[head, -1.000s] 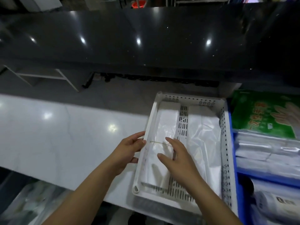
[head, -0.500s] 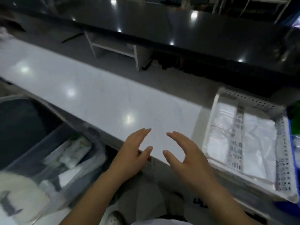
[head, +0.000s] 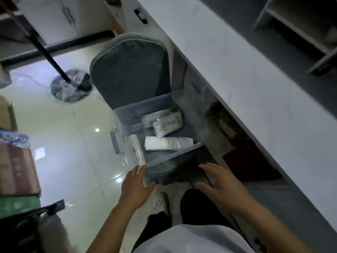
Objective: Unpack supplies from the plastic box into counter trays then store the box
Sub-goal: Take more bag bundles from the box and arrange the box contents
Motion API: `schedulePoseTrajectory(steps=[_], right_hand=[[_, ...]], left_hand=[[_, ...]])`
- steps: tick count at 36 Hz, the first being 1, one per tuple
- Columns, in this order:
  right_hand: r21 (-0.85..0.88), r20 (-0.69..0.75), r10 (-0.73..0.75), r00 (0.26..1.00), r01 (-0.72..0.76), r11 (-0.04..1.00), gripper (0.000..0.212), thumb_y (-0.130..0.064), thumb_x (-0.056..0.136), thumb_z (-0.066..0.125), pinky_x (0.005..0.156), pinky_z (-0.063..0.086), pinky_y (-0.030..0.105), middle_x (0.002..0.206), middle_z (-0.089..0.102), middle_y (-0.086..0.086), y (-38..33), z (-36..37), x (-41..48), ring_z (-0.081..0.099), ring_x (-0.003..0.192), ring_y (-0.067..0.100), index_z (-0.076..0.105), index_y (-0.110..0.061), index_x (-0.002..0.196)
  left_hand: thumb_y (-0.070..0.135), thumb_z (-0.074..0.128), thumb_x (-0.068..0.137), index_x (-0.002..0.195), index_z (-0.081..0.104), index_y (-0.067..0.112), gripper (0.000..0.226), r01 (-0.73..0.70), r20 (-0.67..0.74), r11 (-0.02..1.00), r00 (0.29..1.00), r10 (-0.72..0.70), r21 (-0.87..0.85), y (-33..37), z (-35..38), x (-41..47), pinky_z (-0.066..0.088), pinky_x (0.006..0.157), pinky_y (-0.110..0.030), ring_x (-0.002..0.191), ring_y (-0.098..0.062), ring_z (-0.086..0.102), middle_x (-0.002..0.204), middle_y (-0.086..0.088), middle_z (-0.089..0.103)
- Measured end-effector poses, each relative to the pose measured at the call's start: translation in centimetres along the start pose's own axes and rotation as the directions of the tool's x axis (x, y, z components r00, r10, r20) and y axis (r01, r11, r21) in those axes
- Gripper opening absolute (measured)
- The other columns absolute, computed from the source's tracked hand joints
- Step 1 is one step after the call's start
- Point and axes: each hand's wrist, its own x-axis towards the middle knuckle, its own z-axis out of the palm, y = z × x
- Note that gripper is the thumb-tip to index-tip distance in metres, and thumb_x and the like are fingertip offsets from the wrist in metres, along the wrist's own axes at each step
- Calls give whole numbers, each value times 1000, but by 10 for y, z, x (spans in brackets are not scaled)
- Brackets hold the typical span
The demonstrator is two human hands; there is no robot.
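A person leans over a clear plastic box (head: 131,110) that sits on the seat of a grey cushioned chair (head: 127,70), drawn up just beside the front edge of a white counter (head: 237,73). The left hand (head: 136,187) reaches to the box's near left corner, fingers straight and close together, their tips at the rim; its grip is open and has hold of nothing. The right hand (head: 222,181) hovers by the near right corner, fingers spread and relaxed, its grip likewise wide and empty. In the dim, blurred view it is hard to say whether that hand touches the box wall.

Inside the box lie white packets: a flat pack (head: 167,143) on the bottom close to the near wall, two rolled packs (head: 164,123) towards the far right corner, and a long narrow pack (head: 136,150) along the left wall. A bluish handle (head: 115,141) juts from the box's left side.

The chair stands on a glossy, pale tiled floor (head: 63,139). Beyond the chair, to the left, a black pole rises from a round base (head: 71,86) wrapped in plastic. Brown cartons (head: 16,168) are stacked at the left edge of the view, and a white shoe (head: 161,201) shows on the floor between the person's two forearms.
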Motion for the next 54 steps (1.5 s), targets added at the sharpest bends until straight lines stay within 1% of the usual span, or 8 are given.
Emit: schedulePoseTrajectory(steps=[7,19,25,28,34,40,47,54], right_hand=[[-44,168,-20,986,28,999,59,-43,86,67,100,38,24,143,53,-2,-30,-4,102,49,129,15,52,-22,139],[-314,424,168,890,-29,949,53,-42,85,56,99,46,42,136,55,12,-19,96,367,56,119,31,50,-24,135],[-359,555,415,721,-243,901,95,-43,80,74,117,24,46,158,25,15,25,153,445,26,144,35,22,-14,153],[-236,481,385,788,-306,922,93,-36,77,77,114,25,57,154,31,21,52,172,458,31,140,41,26,-11,150],[-490,249,322,913,-168,855,74,-32,80,71,109,29,57,143,40,23,65,194,459,38,132,38,38,-7,141],[-457,391,215,895,-14,889,49,-9,84,62,100,44,44,136,49,19,63,183,473,49,123,39,46,-7,131],[-523,602,238,763,151,839,29,-11,96,49,98,47,39,127,60,18,44,162,450,57,117,33,61,-3,121],[-503,570,142,809,207,839,30,-10,91,53,91,52,37,125,63,13,28,127,428,62,112,31,62,-11,120]], left_hand=[[52,55,92,157,17,29,78,226,-15,974,974,-226,14,-41,-2,33,16,121,-49,151,-32,8,166,-8,8],[37,61,94,157,12,27,80,316,-148,929,927,-346,-192,-25,14,86,5,120,-34,153,-23,-2,166,-1,-3],[32,64,92,156,22,25,77,358,-150,915,910,-387,-185,-14,45,107,9,122,-41,153,-25,-1,166,1,-3],[39,57,92,154,30,20,71,403,-193,898,881,-433,-176,-14,52,106,15,119,-48,152,-32,6,165,-9,9],[52,41,92,153,33,22,69,429,-226,878,852,-472,-214,-19,60,107,19,117,-51,153,-31,2,167,-8,6],[52,41,90,153,32,28,68,448,-199,858,844,-499,-251,-12,58,111,16,116,-50,153,-27,-9,167,1,-8],[45,55,92,150,37,28,63,474,-131,862,857,-498,-178,-10,48,109,31,115,-56,152,-31,-9,166,-6,-6],[39,62,92,153,30,32,70,432,-31,900,901,-434,-50,-18,29,102,39,109,-42,153,-29,-6,165,-2,-12]])
